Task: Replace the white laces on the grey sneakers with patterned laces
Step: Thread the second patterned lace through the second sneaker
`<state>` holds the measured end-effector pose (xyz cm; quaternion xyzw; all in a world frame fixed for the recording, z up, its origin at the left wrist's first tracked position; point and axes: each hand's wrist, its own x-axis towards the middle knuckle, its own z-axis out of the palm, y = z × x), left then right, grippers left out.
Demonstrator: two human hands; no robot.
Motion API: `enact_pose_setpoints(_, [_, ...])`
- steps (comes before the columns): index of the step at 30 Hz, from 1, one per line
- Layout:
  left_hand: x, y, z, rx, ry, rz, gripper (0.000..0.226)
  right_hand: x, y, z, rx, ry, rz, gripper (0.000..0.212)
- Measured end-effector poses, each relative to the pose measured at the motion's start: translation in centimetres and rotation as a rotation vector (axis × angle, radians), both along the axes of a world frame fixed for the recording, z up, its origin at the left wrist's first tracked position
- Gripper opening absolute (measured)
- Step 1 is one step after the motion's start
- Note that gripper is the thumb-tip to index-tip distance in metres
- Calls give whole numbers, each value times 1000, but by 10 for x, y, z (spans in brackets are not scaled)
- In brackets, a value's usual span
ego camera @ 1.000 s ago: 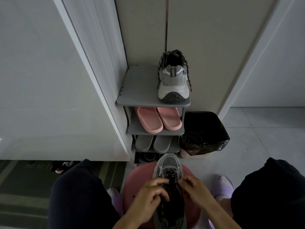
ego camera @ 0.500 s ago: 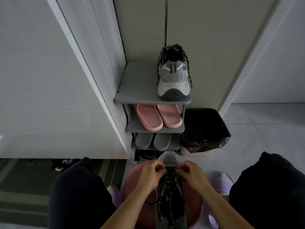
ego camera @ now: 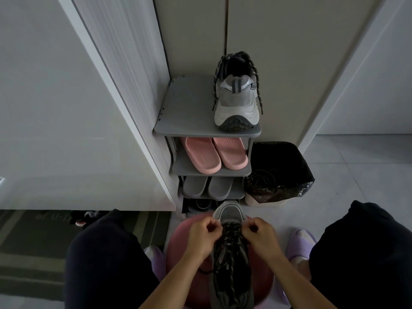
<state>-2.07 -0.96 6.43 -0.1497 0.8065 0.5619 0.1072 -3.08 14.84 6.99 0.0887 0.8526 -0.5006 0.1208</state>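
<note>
- Along the left side, a tall glossy white cabinet panel (ego camera: 66,108) reaches down to the floor, with a dark green striped mat (ego camera: 33,246) at its foot.
- Straight ahead, pale beige cupboard doors (ego camera: 278,52) back a grey tiered shoe rack (ego camera: 189,112), which stands between them and the person.
- Knees in dark trousers (ego camera: 107,259) flank the work on both sides, and lilac slippers (ego camera: 299,244) show beside them on the tiles.
- A bin lined with a black plastic bag (ego camera: 298,166) sits just right of the rack. A tangle of dark cords (ego camera: 260,179) lies inside; what they are cannot be told.
- A round pink stool (ego camera: 185,246) stands in front of the rack, between the knees.
- The near grey sneaker (ego camera: 229,216) lies lengthwise on the stool, toe toward the rack, threaded with a dark patterned lace (ego camera: 230,241).
- The far grey sneaker (ego camera: 237,101) stands at the right of the rack's top shelf, heel toward the camera, with speckled dark lace ends (ego camera: 247,58) hanging down both sides.
- On the second shelf lie pink slides (ego camera: 211,155) and on the third grey slippers (ego camera: 209,187); the lowest level is too dim to read.
- The left hand (ego camera: 204,234) and right hand (ego camera: 259,234), fingers curled tight, each pinch the patterned lace at the sneaker's sides, near the toe.
</note>
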Motion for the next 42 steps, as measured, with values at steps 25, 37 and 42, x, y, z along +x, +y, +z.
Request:
enact_pose_setpoints(25, [7,-1,1,197,-25,34,14,1,7,0,-368,-134,-48,10])
enact_pose_setpoints(37, [8,0,10,-108,24,-131,28,4,5,10,153,14,218,26])
enact_pose_setpoints(42, [17,-4,7,113,15,46,25,8,11,1,-35,-78,-9,20])
